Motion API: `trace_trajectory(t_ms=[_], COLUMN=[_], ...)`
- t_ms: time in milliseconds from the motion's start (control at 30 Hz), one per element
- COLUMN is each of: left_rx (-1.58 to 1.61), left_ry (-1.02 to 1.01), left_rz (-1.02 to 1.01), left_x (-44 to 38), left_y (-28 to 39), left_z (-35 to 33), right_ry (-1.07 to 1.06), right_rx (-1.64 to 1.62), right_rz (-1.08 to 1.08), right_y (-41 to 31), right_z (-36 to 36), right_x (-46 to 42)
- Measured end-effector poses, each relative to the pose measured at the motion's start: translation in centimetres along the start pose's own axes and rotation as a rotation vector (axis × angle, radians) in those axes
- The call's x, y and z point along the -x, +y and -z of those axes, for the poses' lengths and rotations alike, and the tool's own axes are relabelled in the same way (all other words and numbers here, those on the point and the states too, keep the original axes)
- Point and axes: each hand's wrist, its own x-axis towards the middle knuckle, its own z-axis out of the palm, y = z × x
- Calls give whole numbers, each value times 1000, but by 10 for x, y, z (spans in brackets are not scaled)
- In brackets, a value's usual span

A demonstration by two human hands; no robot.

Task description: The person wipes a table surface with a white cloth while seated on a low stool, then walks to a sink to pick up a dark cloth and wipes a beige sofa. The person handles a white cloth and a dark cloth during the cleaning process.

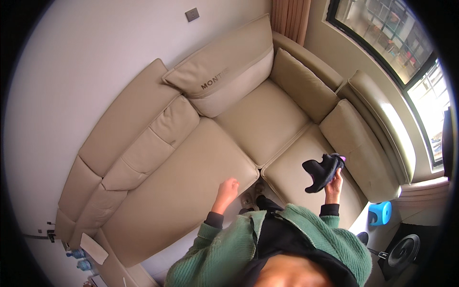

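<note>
My right hand grips a bunched black cloth item by its right end, above the right seat cushion of a beige sectional sofa. A small purple patch shows at the item's upper right edge; its exact kind cannot be made out. My left hand has its fingers curled in, with nothing visible in it. It hovers near the front corner of the long left seat cushion. My feet, in shoes, are on the floor by the gap between the two cushions.
A large lettered cushion leans in the corner, with back cushions by the window. On the right floor stand a blue plastic stool and a black round fan-like device. Water bottles are at lower left.
</note>
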Motion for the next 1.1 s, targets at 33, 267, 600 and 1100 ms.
trace_trajectory(t_ms=[33, 267, 600, 1100], left_rx=[21, 90, 61, 154], left_ry=[3, 47, 59, 86], left_rz=[14, 97, 88, 159], left_x=[-2, -18, -54, -85], left_y=[3, -10, -11, -41], left_z=[1, 7, 23, 8], right_ry=[33, 129, 217, 152], right_rx=[-26, -87, -70, 14], right_rz=[-24, -111, -109, -87], right_y=[2, 37, 57, 33], right_z=[-4, -63, -83, -75], right_x=[-11, -86, -133, -142])
